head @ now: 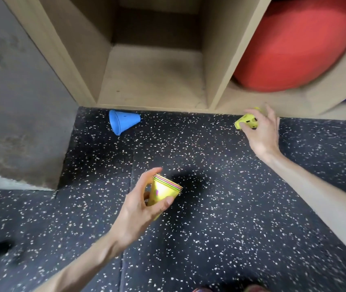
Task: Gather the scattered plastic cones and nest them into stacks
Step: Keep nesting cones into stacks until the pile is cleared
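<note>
Speckled floor, yellow cone in right hand grip

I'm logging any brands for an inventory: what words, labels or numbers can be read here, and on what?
None: no readable text shows.
The blue cone, the yellow cone in the right hand and the nested stack in the left hand bear no print.
The red ball and wooden shelf are plain.

matt plastic blue cone; speckled rubber floor; smooth wood-look shelf; red cloth cushion.
</note>
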